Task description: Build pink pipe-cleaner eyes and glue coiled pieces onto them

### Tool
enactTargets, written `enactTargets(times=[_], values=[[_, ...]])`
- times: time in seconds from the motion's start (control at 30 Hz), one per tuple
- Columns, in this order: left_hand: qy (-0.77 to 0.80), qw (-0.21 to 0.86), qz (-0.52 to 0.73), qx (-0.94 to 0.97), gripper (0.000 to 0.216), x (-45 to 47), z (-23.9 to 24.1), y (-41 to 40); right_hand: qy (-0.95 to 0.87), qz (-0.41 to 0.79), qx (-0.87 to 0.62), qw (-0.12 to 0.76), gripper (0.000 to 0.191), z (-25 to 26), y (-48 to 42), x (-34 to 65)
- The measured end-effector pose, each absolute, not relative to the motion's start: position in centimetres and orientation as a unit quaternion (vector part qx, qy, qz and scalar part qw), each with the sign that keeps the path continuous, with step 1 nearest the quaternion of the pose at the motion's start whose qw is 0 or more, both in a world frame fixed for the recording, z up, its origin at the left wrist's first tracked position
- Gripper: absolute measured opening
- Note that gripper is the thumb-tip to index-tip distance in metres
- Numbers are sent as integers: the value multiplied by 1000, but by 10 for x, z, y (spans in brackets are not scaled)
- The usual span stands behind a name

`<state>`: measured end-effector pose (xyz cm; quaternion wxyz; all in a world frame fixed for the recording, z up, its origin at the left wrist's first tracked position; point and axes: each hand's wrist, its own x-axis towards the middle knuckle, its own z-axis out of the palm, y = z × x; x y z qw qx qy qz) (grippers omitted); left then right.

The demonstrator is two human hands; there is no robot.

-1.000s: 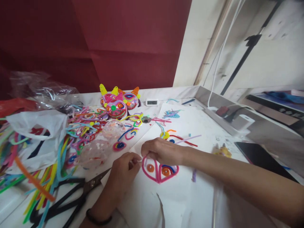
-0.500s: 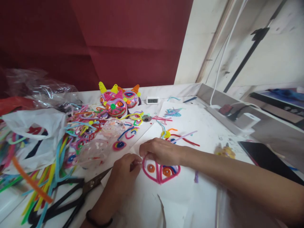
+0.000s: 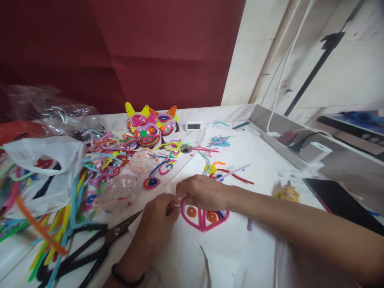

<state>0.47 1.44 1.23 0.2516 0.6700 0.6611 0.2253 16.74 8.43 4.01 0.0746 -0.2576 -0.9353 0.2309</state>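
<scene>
My left hand (image 3: 163,212) and my right hand (image 3: 205,193) meet over the white paper (image 3: 180,256), fingertips pinched close together. A small pale bit shows between them, too small to name. Just beside the fingertips lies a pink pipe cleaner outline (image 3: 193,227), split in two halves that meet in a point. Each half has an orange coiled eye (image 3: 211,216); the right half also has blue and lilac pipe cleaner strips. My right hand and forearm cover the outline's upper edge. Black-handled scissors (image 3: 115,234) lie left of my left hand.
Loose pipe cleaners (image 3: 108,160) and a white plastic bag (image 3: 45,156) fill the left side. Finished round masks (image 3: 147,134) stand at the back near a small digital clock (image 3: 193,126). A dark phone (image 3: 339,202) and a power strip (image 3: 295,154) are on the right.
The view has shifted very slightly. Both hands stay pinched together at the outline's left side, with hardly any visible movement.
</scene>
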Motion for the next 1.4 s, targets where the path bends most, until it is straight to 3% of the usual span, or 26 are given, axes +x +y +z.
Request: enactTargets(times=[1.4], values=[[655, 250, 244, 670, 10, 4, 7, 13, -933, 161, -322, 6, 21, 46, 75, 159]])
